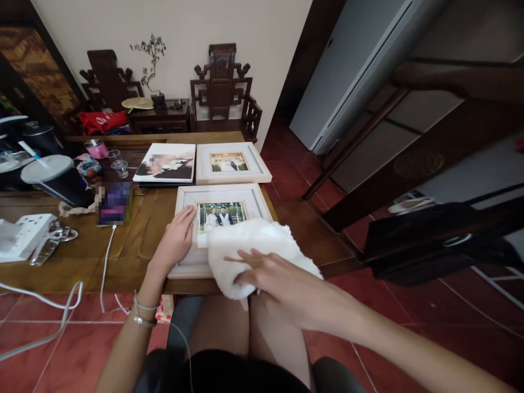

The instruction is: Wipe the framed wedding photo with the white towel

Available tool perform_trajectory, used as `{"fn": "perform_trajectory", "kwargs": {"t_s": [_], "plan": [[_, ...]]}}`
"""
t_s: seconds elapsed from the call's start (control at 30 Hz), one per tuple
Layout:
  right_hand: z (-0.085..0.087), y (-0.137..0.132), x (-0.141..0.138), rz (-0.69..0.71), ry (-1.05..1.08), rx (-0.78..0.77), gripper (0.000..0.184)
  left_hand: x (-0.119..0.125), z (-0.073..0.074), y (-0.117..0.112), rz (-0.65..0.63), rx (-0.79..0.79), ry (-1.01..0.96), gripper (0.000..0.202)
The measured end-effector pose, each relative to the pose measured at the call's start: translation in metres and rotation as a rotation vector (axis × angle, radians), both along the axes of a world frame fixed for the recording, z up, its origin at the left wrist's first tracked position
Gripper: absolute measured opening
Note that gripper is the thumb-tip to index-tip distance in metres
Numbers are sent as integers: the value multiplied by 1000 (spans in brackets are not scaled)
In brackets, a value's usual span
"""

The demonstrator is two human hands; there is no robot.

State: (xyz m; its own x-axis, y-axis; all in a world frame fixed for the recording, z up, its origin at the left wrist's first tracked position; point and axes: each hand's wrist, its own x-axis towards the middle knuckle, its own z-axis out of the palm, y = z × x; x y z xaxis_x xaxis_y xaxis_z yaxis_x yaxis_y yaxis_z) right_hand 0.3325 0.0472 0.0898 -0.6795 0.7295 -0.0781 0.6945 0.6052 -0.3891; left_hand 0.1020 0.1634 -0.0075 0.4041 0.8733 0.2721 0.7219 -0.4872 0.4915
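Observation:
A white picture frame point(254, 201) with a photo of a couple lies flat at the near edge of the wooden table point(135, 245). My left hand point(175, 239) rests flat on the frame's left border, fingers together and stretched out. My right hand point(268, 273) presses a fluffy white cloth point(254, 240) onto the frame's lower right part, fingers spread over the cloth. The cloth hides the frame's near right corner.
Behind it lie a second white frame point(232, 162) and a photo print point(166, 162). A phone point(114, 203) on a cable, a white power strip point(24, 234), a dark lidded cup point(55, 177) and small cups crowd the table's left. Carved wooden chairs point(223, 87) stand at the wall.

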Motion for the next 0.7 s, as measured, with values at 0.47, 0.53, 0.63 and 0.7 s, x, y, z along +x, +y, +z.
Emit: {"fn": "perform_trajectory", "kwargs": {"t_s": [0.47,0.53,0.63,0.7], "plan": [[-56,131,-11,-293,-265,452,51,-1,0,1,-31,7,-24,44],[-58,126,-12,-230,-278,426,47,-1,0,0,-23,8,-35,44],[-57,95,-10,-131,-252,340,46,1,2,-2,-2,0,-47,44],[-46,65,-5,-50,-198,240,52,1,3,-3,9,-1,-54,44]]}}
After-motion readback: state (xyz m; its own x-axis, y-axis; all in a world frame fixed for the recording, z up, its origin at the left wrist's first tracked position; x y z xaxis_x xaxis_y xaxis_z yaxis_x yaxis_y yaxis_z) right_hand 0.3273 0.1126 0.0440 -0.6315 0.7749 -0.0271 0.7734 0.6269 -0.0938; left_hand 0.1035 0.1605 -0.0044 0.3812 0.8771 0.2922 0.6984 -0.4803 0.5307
